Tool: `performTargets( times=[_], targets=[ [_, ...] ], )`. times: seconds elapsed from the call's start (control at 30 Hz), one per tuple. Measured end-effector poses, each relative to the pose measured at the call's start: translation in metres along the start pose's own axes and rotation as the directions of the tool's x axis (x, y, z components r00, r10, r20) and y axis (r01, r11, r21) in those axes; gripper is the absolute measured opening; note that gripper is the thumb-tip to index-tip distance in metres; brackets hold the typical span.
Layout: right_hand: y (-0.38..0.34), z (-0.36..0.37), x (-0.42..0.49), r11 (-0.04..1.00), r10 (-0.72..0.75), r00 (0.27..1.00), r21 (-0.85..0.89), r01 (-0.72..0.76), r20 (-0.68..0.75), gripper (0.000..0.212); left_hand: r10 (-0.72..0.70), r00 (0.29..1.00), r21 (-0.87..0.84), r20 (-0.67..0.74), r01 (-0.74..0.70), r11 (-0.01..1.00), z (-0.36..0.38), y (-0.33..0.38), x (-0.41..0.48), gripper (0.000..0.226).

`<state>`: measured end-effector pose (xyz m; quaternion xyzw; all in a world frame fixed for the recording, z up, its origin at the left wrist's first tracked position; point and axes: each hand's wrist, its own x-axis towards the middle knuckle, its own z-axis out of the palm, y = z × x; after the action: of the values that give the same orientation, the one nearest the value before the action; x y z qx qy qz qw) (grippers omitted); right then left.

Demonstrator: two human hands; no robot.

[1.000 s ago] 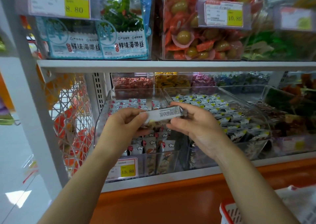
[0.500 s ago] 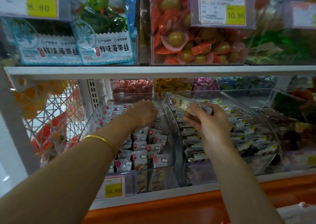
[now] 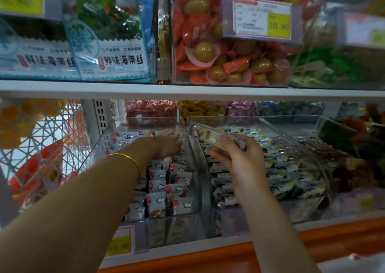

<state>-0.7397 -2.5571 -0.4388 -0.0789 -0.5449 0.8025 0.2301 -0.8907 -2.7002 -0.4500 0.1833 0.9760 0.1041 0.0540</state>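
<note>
Left of centre in the frame, the left hand (image 3: 166,143), a thin gold bangle (image 3: 129,160) circling its wrist, is reaching deep into the clear plastic bin (image 3: 98,145) of small white pink-spotted packets (image 3: 157,202). Its fingers are lying hidden, so I cannot tell whether they are gripping anything. At centre, the right hand (image 3: 239,158) is pinching a long glossy snack packet (image 3: 205,134), holding it tilted above the neighbouring clear bin (image 3: 312,145) of black-and-white packets (image 3: 281,168).

We read 鲜味海带丝 on the blue seaweed packets (image 3: 116,50) at upper left, and 10.80 on the price tag (image 3: 262,17) at upper right. The lower-left shelf tag (image 3: 119,244) is too blurred for us.
</note>
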Motion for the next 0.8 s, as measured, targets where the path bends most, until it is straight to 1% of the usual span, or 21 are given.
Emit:
performTargets(
  times=[0.03, 0.13, 0.2, 0.27, 0.33, 0.4, 0.47, 0.5, 0.53, 0.57, 0.6, 0.63, 0.67, 0.73, 0.77, 0.8],
  targets=[
    [0.0, 0.0, 0.0, 1.0, 0.004, 1.0, 0.001, -0.004, -0.002, 0.043, 0.002, 1.0, -0.006, -0.006, -0.002, 1.0, 0.001, -0.002, 0.004, 0.04],
    [0.0, 0.001, -0.001, 1.0, 0.019, 1.0, -0.004, -0.019, 0.0, 0.045, -0.037, 0.999, -0.105, 0.013, 0.038, 0.994, 0.0, -0.002, 0.01, 0.038],
    [0.0, 0.002, -0.001, 1.0, 0.025, 1.0, -0.013, -0.025, 0.0, 0.044, -0.046, 0.998, -0.114, 0.039, 0.05, 0.992, 0.0, 0.0, 0.01, 0.036],
    [-0.001, 0.001, -0.001, 1.0, 0.019, 1.0, -0.014, -0.019, 0.0, 0.04, -0.016, 0.999, -0.101, 0.039, 0.02, 0.995, 0.001, 0.001, 0.009, 0.035],
    [-0.001, 0.002, -0.002, 0.999, 0.0, 1.0, -0.034, 0.001, 0.002, 0.031, 0.031, 0.999, -0.107, 0.01, -0.03, 0.994, 0.001, 0.002, 0.001, 0.039],
    [-0.003, 0.006, 0.001, 0.993, -0.047, 0.999, -0.105, 0.049, 0.022, 0.029, 0.079, 0.997, -0.058, -0.004, -0.079, 0.995, 0.001, 0.002, -0.006, 0.042],
    [-0.006, 0.015, 0.011, 0.951, -0.157, 0.986, -0.259, 0.168, 0.062, 0.023, 0.136, 0.991, 0.016, 0.003, -0.137, 0.991, 0.003, 0.0, -0.012, 0.043],
    [-0.008, 0.022, 0.018, 0.89, -0.238, 0.966, -0.374, 0.26, 0.103, 0.017, 0.148, 0.989, 0.055, 0.006, -0.148, 0.987, 0.003, -0.001, -0.016, 0.044],
    [-0.01, 0.031, 0.027, 0.794, -0.316, 0.933, -0.49, 0.361, 0.174, 0.012, 0.153, 0.988, 0.103, 0.008, -0.153, 0.983, 0.003, -0.003, -0.018, 0.045],
    [-0.011, 0.041, 0.036, 0.67, -0.371, 0.889, -0.586, 0.456, 0.268, 0.008, 0.151, 0.988, 0.131, 0.014, -0.151, 0.98, 0.003, -0.004, -0.02, 0.046],
    [-0.01, 0.051, 0.046, 0.534, -0.389, 0.843, -0.656, 0.534, 0.37, 0.007, 0.141, 0.99, 0.145, 0.019, -0.142, 0.979, 0.002, -0.003, -0.023, 0.047],
    [-0.007, 0.06, 0.057, 0.399, -0.371, 0.808, -0.706, 0.585, 0.459, 0.011, 0.137, 0.99, 0.151, 0.025, -0.139, 0.979, 0.002, -0.003, -0.026, 0.049],
    [-0.004, 0.069, 0.066, 0.277, -0.332, 0.786, -0.743, 0.609, 0.521, 0.02, 0.135, 0.99, 0.148, 0.03, -0.138, 0.979, 0.002, -0.002, -0.029, 0.049],
    [0.005, 0.084, 0.082, 0.004, -0.225, 0.774, -0.794, 0.608, 0.592, 0.032, 0.131, 0.991, 0.152, 0.03, -0.134, 0.979, 0.002, -0.002, -0.035, 0.048],
    [0.009, 0.09, 0.088, -0.108, -0.165, 0.773, -0.79, 0.603, 0.612, 0.031, 0.129, 0.991, 0.152, 0.022, -0.131, 0.98, 0.002, -0.002, -0.038, 0.047],
    [0.013, 0.096, 0.092, -0.18, -0.115, 0.761, -0.767, 0.615, 0.638, 0.028, 0.126, 0.992, 0.15, 0.013, -0.127, 0.981, 0.001, -0.002, -0.04, 0.045]
  ],
)
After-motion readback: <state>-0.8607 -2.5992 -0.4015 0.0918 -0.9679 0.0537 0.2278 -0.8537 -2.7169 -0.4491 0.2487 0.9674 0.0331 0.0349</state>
